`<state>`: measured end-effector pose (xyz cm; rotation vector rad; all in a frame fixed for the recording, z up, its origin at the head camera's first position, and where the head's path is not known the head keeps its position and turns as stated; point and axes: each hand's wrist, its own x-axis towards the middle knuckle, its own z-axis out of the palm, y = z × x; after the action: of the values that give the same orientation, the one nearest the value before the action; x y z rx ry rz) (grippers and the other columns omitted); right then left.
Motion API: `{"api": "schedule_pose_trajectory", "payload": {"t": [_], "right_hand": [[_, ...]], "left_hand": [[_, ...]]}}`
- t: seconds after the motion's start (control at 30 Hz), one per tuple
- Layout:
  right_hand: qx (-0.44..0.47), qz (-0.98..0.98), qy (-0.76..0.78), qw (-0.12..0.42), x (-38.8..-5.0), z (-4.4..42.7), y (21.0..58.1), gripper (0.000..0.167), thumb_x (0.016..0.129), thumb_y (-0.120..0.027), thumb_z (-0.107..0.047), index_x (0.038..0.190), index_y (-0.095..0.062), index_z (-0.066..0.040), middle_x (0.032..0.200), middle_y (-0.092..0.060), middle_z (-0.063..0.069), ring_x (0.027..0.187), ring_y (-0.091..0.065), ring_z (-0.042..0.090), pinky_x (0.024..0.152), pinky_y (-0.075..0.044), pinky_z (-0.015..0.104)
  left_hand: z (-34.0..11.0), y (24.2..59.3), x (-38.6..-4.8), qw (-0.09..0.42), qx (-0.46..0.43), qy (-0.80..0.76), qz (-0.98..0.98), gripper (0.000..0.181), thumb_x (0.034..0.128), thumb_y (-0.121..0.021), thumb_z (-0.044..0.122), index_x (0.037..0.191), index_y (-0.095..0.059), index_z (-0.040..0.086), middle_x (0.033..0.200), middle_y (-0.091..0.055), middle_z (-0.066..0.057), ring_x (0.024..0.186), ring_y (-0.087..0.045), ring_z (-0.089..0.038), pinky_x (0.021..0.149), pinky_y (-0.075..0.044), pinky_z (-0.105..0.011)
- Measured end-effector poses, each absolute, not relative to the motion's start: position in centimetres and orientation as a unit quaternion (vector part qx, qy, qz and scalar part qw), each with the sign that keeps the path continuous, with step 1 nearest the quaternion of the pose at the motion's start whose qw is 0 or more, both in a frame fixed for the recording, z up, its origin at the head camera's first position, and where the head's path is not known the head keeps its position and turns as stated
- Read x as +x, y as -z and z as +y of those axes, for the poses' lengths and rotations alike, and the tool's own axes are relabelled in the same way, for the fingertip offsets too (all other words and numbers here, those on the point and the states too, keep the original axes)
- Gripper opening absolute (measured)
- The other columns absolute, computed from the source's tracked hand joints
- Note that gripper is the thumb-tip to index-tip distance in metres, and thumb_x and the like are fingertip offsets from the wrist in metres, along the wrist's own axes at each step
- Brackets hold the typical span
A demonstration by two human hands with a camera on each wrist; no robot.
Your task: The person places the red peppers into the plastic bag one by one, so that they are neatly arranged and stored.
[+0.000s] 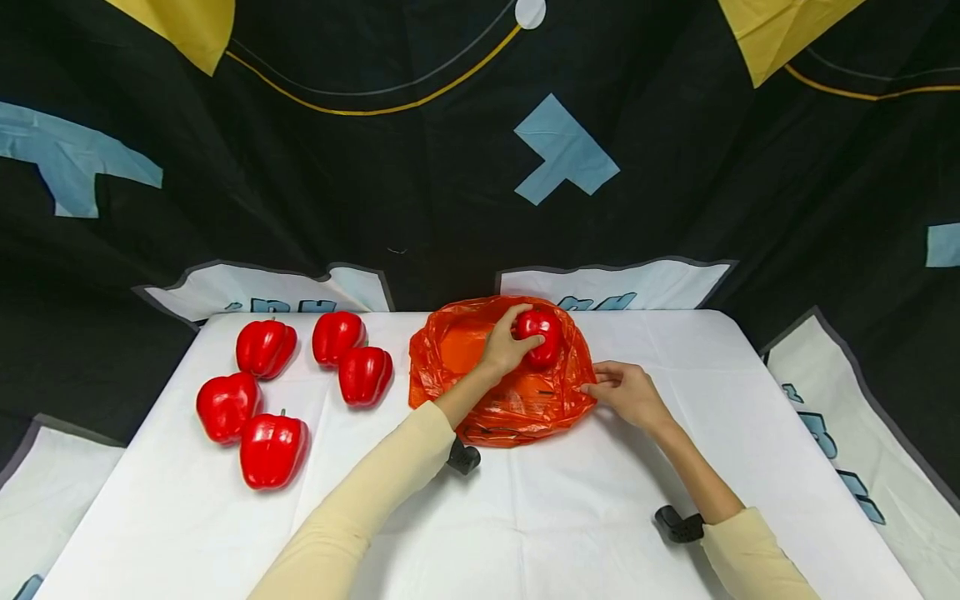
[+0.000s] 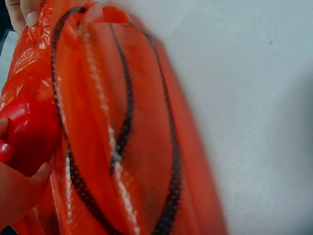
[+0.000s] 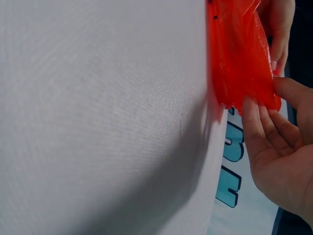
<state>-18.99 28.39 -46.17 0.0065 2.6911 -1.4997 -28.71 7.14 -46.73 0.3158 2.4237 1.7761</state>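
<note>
An orange-red plastic bag [image 1: 457, 346] lies spread with its mouth facing up at the table's far middle. Inside its rim, my left hand [image 1: 504, 346] grips a red bell pepper [image 1: 546, 333] between thumb and fingers. In the left wrist view the same bell pepper [image 2: 30, 132] shows beside the thumb, against the bag wall. My right hand [image 1: 628, 392] pinches the bag's right edge. The right wrist view shows the right thumb over the plastic bag [image 3: 239, 58] and the fingers beneath it. The pepper's underside is hidden.
Several red bell peppers lie on the white table's left side, among them a front one [image 1: 273, 450] and one nearest the bag [image 1: 365, 377]. A black printed cloth [image 1: 375, 208] hangs behind the table's far edge [image 1: 660, 321].
</note>
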Motion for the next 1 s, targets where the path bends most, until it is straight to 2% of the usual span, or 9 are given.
{"api": "schedule_pose_trajectory", "payload": {"t": [1.0], "right_hand": [[0.000,0.877,0.480,0.032,-19.00,28.40,46.12,0.038,0.089,-0.076,-0.012,0.118,-0.065,0.011,0.097,-0.072,0.015,0.086,-0.068,0.023,0.069,-0.054,0.027]], "left_hand": [[7.76,47.13,-29.28,0.064,0.088,-0.553,0.826,0.059,0.0932,-0.072,0.017,0.146,-0.046,0.021,0.146,-0.049,-0.011,0.126,-0.048,-0.034,0.099,-0.049,-0.049]]}}
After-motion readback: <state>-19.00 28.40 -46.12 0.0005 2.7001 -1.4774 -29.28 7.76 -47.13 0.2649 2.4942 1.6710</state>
